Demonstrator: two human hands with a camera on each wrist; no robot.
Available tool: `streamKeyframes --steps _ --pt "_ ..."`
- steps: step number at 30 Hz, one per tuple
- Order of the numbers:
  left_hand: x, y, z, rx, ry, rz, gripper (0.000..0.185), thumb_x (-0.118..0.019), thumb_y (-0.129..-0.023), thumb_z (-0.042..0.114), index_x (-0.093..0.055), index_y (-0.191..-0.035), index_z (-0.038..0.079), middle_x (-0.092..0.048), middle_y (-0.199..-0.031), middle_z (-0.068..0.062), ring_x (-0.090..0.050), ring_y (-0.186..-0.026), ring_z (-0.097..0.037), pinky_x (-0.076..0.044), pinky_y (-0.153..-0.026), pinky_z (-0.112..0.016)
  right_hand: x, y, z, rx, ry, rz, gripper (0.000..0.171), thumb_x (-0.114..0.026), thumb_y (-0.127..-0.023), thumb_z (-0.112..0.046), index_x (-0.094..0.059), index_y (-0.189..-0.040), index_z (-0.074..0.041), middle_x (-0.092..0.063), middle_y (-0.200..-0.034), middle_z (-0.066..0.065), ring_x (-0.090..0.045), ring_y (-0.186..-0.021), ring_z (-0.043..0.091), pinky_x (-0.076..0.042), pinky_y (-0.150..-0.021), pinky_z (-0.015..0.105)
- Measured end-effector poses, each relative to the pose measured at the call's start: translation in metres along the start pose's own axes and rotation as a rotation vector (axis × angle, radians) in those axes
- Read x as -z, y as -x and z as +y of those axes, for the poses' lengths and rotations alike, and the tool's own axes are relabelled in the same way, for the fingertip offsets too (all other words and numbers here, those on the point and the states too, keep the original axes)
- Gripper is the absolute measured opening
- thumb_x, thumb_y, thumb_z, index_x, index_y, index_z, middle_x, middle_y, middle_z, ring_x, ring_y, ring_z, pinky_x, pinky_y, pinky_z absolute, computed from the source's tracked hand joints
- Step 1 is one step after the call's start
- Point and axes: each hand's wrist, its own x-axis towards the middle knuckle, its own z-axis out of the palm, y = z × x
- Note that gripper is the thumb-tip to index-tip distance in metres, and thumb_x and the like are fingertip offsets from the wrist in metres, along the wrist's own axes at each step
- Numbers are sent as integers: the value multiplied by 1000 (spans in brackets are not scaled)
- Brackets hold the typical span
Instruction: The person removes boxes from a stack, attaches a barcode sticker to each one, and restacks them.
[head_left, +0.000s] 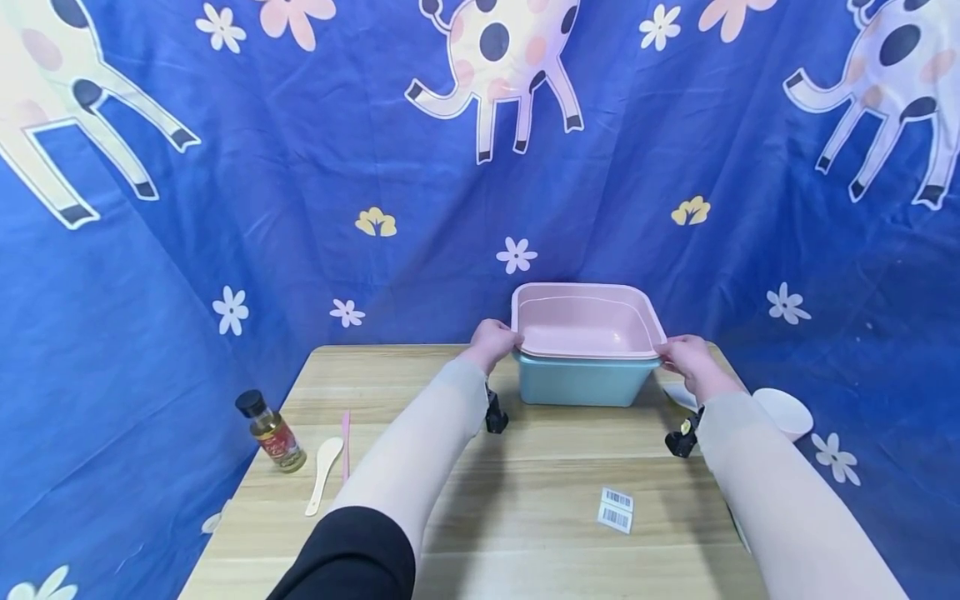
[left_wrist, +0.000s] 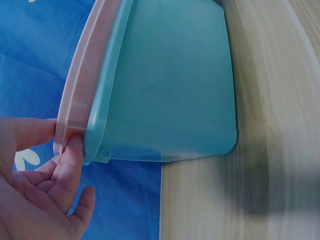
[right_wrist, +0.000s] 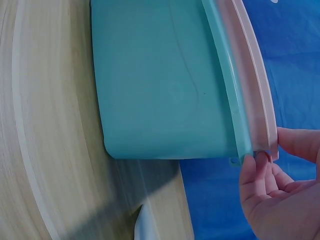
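A pink basin (head_left: 585,325) sits nested inside a teal basin (head_left: 581,383) at the table's far edge, its rim a little above the teal one. With thumb and fingers my left hand (head_left: 492,342) pinches the pink rim at its left end. On the opposite end my right hand (head_left: 692,360) pinches the same rim. In the left wrist view the left fingertips (left_wrist: 74,145) lie under the pink rim, close to the teal edge. The right wrist view shows the right thumb on the pink rim's outer edge and fingers beneath it, by the teal rim.
At the left stand a black-capped bottle (head_left: 277,437), a cream spoon (head_left: 324,475) and a thin pink stick (head_left: 346,446). A barcode label (head_left: 616,510) lies on the table (head_left: 547,467). Partly behind the right arm are a white bowl (head_left: 783,412) and a pale utensil (head_left: 678,395).
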Motion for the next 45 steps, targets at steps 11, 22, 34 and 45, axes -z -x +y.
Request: streamKeyframes --steps 11,22,34,45 --pt "6 0 8 -43 91 -15 18 -71 -85 15 -65 -95 1 -66 -78 -7 -61 -83 -21 -45 -76 -33 10 7 -18 45 -83 -23 47 -54 -98 -8 -33 -134 14 -51 -103 8 -61 -82 7 -49 -93 29" --pt "20 9 33 -121 158 7 19 -71 -87 15 -63 -95 0 -63 -87 -9 -60 -81 -21 -45 -72 -31 18 13 -42 120 -22 15 52 -53 -100 -14 -32 -139 13 -44 -125 17 -48 -114 28 -39 -106 42" --pt "44 19 62 -213 253 87 23 -68 -91 17 -68 -105 -1 -66 -99 -14 -61 -91 -26 -50 -85 -40 22 30 -86 185 -7 98 47 -57 -100 -22 -40 -136 4 -48 -125 12 -49 -111 23 -40 -106 43" --pt "113 29 59 -294 399 213 27 -67 -91 10 -69 -112 -6 -67 -95 -14 -62 -90 -26 -47 -80 -31 -31 52 -132 305 -79 115 35 -64 -96 -23 -51 -122 -3 -52 -117 5 -51 -115 25 -43 -98 39"
